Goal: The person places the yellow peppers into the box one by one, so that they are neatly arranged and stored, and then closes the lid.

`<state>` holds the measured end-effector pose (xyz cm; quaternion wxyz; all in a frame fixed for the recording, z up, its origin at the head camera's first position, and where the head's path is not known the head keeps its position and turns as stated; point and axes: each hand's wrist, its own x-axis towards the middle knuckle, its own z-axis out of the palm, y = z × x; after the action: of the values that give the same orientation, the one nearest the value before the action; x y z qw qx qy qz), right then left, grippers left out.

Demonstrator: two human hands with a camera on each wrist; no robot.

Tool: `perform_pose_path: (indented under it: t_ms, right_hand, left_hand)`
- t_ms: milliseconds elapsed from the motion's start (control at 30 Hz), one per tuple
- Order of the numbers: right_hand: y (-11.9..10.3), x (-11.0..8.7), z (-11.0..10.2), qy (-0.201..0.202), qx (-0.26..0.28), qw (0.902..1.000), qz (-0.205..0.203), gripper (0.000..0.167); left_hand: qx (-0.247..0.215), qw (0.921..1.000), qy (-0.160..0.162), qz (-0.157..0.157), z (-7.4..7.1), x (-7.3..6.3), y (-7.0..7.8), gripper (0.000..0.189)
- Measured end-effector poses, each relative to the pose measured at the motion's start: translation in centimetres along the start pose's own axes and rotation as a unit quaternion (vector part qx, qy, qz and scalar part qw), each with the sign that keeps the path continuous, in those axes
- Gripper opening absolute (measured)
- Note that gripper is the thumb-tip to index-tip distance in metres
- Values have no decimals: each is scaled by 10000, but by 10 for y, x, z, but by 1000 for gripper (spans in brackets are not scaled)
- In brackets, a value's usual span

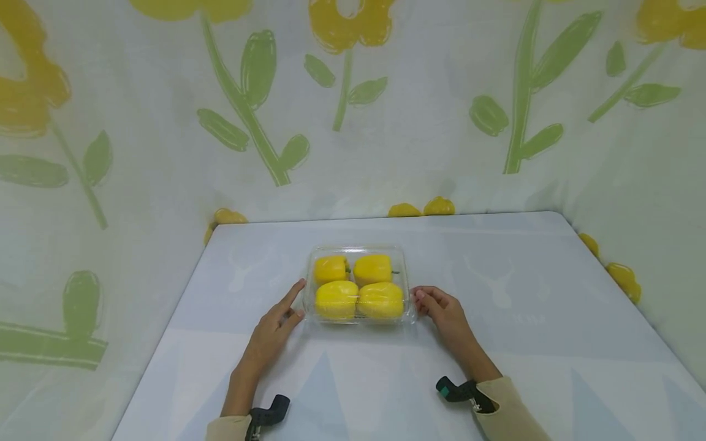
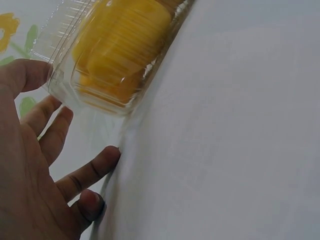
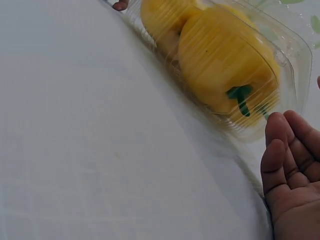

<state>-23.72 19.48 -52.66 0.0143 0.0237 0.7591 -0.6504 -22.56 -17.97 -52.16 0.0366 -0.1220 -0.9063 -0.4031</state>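
Observation:
A clear plastic clamshell box (image 1: 357, 249) with a lid over it lies on the table. Inside are several yellow bell peppers (image 1: 336, 300) in two rows, at least one with a green stem (image 3: 240, 93). My left hand (image 1: 268, 335) is at the box's left side, fingers spread. In the left wrist view its thumb (image 2: 34, 75) reaches the clear rim, while the other fingers fan out below. At the box's right front corner, my right hand (image 1: 449, 321) has loosely bent fingers. Its fingertips (image 3: 276, 125) sit right by the box's end in the right wrist view.
The table (image 1: 540, 294) has a pale grey and white printed cover. Behind it and along both sides hangs a white cloth (image 1: 419, 135) with yellow flowers and green leaves. Black wrist devices (image 1: 270, 411) sit at both cuffs.

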Motion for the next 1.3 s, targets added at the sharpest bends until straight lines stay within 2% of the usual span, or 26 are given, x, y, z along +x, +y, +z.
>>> perform_pose_path:
  t_ms: [300,467,667,867,1033,1300]
  right_hand:
    - [-1,-13,4,-56,13,9999,130,39]
    - [-1,-20,6,-101,6,9998,162,35]
    - [-3,-24,7,-525,-35,9986,102,26]
    - [-7,-26,6,-822,-356,9959,133,26]
    - [-8,-28,6,-668,-179,9969,367,24]
    - [-13,-29,11,-401,265,9982,362,22]
  left_hand:
    - [-71,10000,16,-10,2,-1,-3,54]
    - [-63,10000,-1,24,2,-1,-5,54]
    - [1,10000,12,64,1,0,-5,54]
    - [-52,10000,-22,1,2,1,-4,54]
    - [-82,9999,-86,0,4,1,-4,54]
    - [-39,10000,-48,-38,1,2,-2,54]
